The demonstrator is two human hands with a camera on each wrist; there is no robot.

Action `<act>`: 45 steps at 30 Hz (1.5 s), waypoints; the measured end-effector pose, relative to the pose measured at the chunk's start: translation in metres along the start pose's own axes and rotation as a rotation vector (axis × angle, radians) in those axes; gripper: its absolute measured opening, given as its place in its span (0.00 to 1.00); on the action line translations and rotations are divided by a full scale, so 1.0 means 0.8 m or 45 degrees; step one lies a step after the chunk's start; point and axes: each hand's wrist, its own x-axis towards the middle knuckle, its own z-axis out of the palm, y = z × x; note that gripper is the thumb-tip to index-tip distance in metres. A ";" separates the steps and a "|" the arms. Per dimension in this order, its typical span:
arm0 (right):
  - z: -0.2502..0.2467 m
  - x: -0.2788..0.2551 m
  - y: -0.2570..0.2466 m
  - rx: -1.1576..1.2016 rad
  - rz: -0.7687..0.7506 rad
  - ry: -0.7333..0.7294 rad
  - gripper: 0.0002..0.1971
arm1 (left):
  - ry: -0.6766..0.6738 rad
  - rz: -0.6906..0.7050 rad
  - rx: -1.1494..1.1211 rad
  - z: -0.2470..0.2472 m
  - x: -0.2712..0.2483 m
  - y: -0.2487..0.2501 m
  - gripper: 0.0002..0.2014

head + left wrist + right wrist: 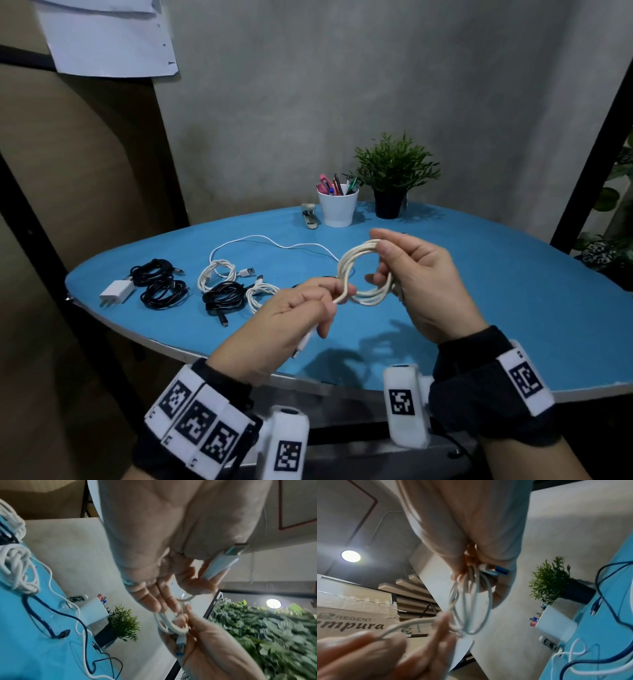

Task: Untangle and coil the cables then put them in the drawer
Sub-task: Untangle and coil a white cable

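Note:
A white cable coil [364, 274] hangs above the blue table [479, 294], and my right hand [383, 260] grips its right side with thumb and curled fingers. My left hand [329, 298] pinches the coil's free tail where it wraps around the loops, and the tail's USB plug [301, 344] sticks out below the palm. That plug [223, 563] shows up close in the left wrist view. In the right wrist view the coil [471, 601] hangs from my right fingers. No drawer is in view.
On the table's left lie black cable coils [164, 293] [222, 296], white coils [215, 274] [260, 294], a loose white cable [260, 240] and a white charger [116, 291]. A stapler [310, 216], pen cup [337, 207] and potted plant [394, 174] stand at the back.

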 end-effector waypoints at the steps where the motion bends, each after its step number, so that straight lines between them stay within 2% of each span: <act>1: -0.004 0.001 0.000 -0.007 -0.005 0.029 0.09 | -0.002 0.016 -0.083 -0.003 -0.001 -0.001 0.12; 3: -0.010 0.001 0.001 -0.087 -0.020 0.004 0.10 | 0.077 0.060 -0.246 -0.011 -0.001 0.000 0.11; 8: -0.008 -0.009 0.002 -0.347 -0.013 -0.259 0.12 | 0.417 0.174 -0.618 -0.024 0.011 0.013 0.12; 11: -0.003 -0.011 0.000 -0.392 -0.051 -0.271 0.11 | 0.542 0.222 -0.607 -0.026 0.017 0.019 0.12; 14: -0.001 -0.011 -0.001 -0.290 -0.009 -0.217 0.10 | 0.569 0.234 -0.605 -0.027 0.019 0.017 0.15; 15: -0.001 -0.011 -0.001 -0.261 -0.001 -0.195 0.10 | 0.559 0.236 -0.539 -0.029 0.017 0.014 0.17; 16: -0.003 -0.010 -0.001 -0.234 0.000 -0.165 0.11 | 0.556 0.238 -0.356 -0.033 0.014 0.011 0.18; 19: -0.015 -0.006 -0.007 -0.043 0.005 -0.053 0.11 | 0.435 0.244 0.646 -0.051 0.007 -0.003 0.11; 20: -0.018 -0.006 -0.010 0.031 0.006 -0.046 0.10 | 0.388 0.239 0.877 -0.055 0.007 -0.008 0.08; 22: -0.014 -0.007 -0.015 0.142 0.015 -0.080 0.08 | 0.351 0.199 1.063 -0.054 0.009 -0.014 0.06; 24: -0.004 -0.010 -0.016 0.212 0.036 -0.125 0.07 | 0.352 0.143 1.066 -0.044 0.013 -0.015 0.04; 26: 0.002 -0.012 -0.017 0.235 0.056 -0.166 0.05 | 0.374 0.095 0.980 -0.032 0.016 -0.014 0.01; 30: 0.005 -0.016 -0.018 0.219 0.081 -0.216 0.04 | 0.443 -0.035 0.312 -0.021 0.015 -0.008 0.09; 36: 0.008 -0.017 -0.010 0.133 0.094 -0.207 0.04 | 0.478 0.015 -0.392 -0.012 0.018 0.007 0.08; 42: 0.011 -0.019 -0.010 0.093 0.116 -0.220 0.03 | 0.358 -0.118 -0.662 0.010 0.024 0.008 0.11; 45: 0.009 -0.020 -0.015 0.123 0.123 -0.198 0.03 | 0.249 -0.187 -0.616 0.015 0.023 0.003 0.11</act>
